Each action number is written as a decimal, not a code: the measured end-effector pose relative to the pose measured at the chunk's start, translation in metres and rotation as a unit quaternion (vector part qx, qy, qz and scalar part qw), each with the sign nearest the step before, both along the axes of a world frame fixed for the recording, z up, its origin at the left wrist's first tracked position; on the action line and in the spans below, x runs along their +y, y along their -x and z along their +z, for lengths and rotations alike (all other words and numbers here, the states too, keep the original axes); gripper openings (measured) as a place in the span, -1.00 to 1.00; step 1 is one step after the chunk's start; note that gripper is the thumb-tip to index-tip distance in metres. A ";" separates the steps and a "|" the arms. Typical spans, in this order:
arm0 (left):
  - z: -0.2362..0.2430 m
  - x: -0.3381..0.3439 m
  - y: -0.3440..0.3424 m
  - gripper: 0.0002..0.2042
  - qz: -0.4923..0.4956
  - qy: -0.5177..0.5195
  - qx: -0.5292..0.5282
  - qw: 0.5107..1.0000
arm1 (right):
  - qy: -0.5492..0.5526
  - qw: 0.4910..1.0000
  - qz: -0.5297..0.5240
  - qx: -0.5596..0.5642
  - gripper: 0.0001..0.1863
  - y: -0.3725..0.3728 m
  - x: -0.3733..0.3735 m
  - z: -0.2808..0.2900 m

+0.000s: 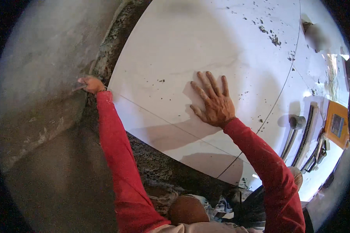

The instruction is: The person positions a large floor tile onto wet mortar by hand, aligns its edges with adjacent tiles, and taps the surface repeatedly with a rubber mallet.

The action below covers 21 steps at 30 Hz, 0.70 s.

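Observation:
My right hand (213,101) lies flat on a large white tile (171,50) with faint grey veining, its fingers spread and dusty. At the tile's left edge, by the dark gap along the wall, my left hand (91,84) is closed. A thin greyish thing seems to stick out from its fingers toward the wall, too small and dim to name. Thin joint lines separate this tile from the neighbouring white tiles (206,153). Both forearms are in red sleeves.
A rough grey wall (54,50) stands on the left. Dark crumbs (275,40) are scattered over the tiles. To the right lie a mallet (297,122), a long dark bar (304,136), a dark metal tool (319,155) and an orange-yellow packet (337,125).

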<state>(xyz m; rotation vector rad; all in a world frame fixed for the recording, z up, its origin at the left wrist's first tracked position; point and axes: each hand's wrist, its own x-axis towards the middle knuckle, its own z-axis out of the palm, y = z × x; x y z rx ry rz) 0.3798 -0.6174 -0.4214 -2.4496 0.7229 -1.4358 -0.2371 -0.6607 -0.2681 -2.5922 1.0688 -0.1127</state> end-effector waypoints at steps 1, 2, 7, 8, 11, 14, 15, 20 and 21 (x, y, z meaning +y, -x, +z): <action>0.003 0.002 0.004 -0.54 -0.004 0.029 -0.020 0.999 | -0.001 1.000 0.000 -0.003 -0.21 0.001 0.001 0.000; 0.006 0.001 0.005 -0.57 -0.012 -0.010 -0.053 0.998 | 0.001 1.000 -0.005 -0.008 -0.21 0.002 0.000 -0.001; 0.001 0.015 -0.003 -0.50 -0.048 -0.008 0.237 0.970 | 0.015 1.000 -0.007 -0.018 -0.21 0.000 0.001 -0.005; -0.003 0.020 -0.006 -0.49 -0.070 0.028 0.313 0.947 | 0.014 1.000 -0.009 -0.007 -0.20 -0.001 0.002 -0.004; -0.018 0.028 -0.018 -0.45 -0.114 0.024 0.381 0.917 | 0.003 1.000 0.004 0.023 -0.18 -0.001 0.000 -0.003; -0.040 0.026 -0.029 -0.41 -0.178 0.100 0.477 0.855 | 0.001 1.000 0.006 0.004 -0.18 0.000 -0.001 -0.002; -0.046 0.025 -0.033 -0.40 -0.171 0.154 0.510 0.829 | 0.009 1.000 0.013 0.008 -0.17 0.001 -0.001 -0.001; -0.066 0.023 -0.042 -0.40 -0.101 -0.020 0.308 0.946 | -0.004 1.000 0.003 0.015 -0.17 0.002 -0.001 0.002; -0.065 0.024 -0.039 -0.41 -0.083 0.000 0.287 0.954 | 0.000 1.000 0.006 0.016 -0.17 0.001 0.000 0.003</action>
